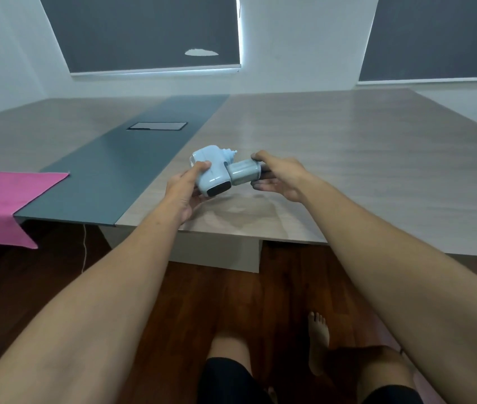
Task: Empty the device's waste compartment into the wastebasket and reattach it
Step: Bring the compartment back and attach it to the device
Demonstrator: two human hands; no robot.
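Above the table [348, 158], left hand [183, 189] braces the device [209, 170] while right hand [282, 177] grips its waste compartment [243, 172], seemingly to work their joint.

the left hand [186, 189] covers the near side of the pale blue device [211, 173]. the right hand [279, 177] hides the far end of the grey compartment [244, 172]. the pink cloth [3, 199] runs off the left edge.

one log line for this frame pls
left hand: grips device body | right hand: grips compartment | compartment: at device, seating unclear | held over table | wastebasket: not in view
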